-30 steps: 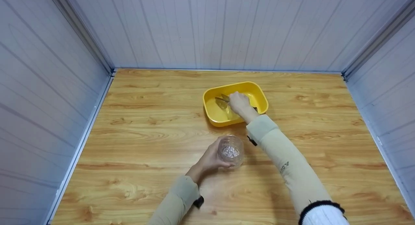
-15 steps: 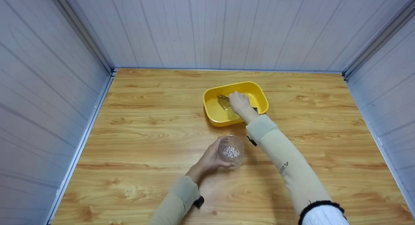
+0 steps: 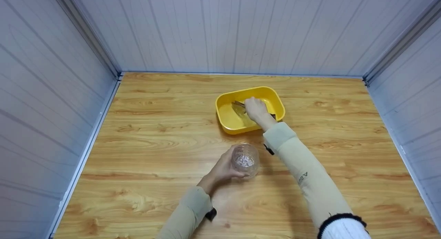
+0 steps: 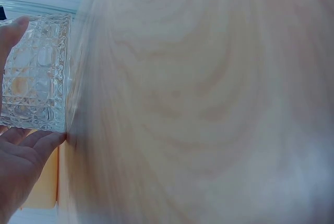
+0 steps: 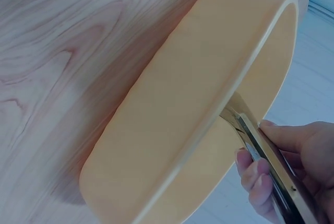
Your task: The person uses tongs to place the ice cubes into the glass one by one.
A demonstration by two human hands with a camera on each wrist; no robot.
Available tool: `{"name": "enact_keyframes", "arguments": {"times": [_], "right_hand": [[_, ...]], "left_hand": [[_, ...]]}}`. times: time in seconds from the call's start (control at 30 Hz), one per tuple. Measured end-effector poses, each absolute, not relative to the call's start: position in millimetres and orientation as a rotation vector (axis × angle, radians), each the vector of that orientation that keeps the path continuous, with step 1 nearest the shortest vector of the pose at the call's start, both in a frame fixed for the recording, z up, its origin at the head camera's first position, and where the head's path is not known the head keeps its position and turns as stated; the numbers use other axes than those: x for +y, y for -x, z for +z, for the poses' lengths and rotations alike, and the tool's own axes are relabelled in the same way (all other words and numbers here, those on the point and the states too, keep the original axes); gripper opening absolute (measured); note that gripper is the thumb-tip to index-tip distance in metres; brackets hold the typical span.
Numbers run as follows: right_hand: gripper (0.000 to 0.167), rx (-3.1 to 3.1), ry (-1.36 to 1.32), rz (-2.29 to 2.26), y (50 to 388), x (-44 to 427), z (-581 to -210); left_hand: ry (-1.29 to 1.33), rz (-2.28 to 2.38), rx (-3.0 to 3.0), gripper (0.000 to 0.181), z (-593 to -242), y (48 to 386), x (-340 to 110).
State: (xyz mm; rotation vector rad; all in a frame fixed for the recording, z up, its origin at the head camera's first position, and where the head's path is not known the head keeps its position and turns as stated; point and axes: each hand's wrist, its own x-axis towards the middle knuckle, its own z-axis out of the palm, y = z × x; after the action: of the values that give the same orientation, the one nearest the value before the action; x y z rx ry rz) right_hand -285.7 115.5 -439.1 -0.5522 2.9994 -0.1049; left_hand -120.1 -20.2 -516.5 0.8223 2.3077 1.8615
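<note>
In the head view, my left hand (image 3: 224,166) holds a clear cut-glass tumbler (image 3: 245,159) on the table, thumb on the near side. The left wrist view shows the patterned side of this tumbler (image 4: 36,67) between the thumb and fingers (image 4: 44,143). My right hand (image 3: 255,107) is over the yellow basin (image 3: 222,123), gripping metal tongs (image 5: 274,166). The tongs' arms are close together in the right wrist view and their front part reaches into the basin. Their tips are hidden by the basin wall there. Something translucent (image 3: 238,111) shows by them; I cannot tell what it is.
The wood-grain table (image 3: 165,128) is enclosed by a pale panelled wall (image 3: 220,32) at the back and walls on both sides. The basin stands just beyond the tumbler, with a short stretch of table between them.
The tongs' arms, spread apart a second ago, now lie close together. My right hand has shifted very slightly to the right; the left hand and tumbler have stayed put.
</note>
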Motion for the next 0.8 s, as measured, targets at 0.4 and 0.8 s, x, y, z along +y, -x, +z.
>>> {"name": "enact_keyframes", "arguments": {"times": [0.4,0.8], "right_hand": [[0.019,2.935,0.512,-0.195,289,127,-441],[0.023,2.941,0.485,-0.319,288,141,-438]], "left_hand": [[-0.745,1.825,2.302,0.096,-549,131,-20],[-0.754,1.86,2.264,0.092,-525,123,-20]]}}
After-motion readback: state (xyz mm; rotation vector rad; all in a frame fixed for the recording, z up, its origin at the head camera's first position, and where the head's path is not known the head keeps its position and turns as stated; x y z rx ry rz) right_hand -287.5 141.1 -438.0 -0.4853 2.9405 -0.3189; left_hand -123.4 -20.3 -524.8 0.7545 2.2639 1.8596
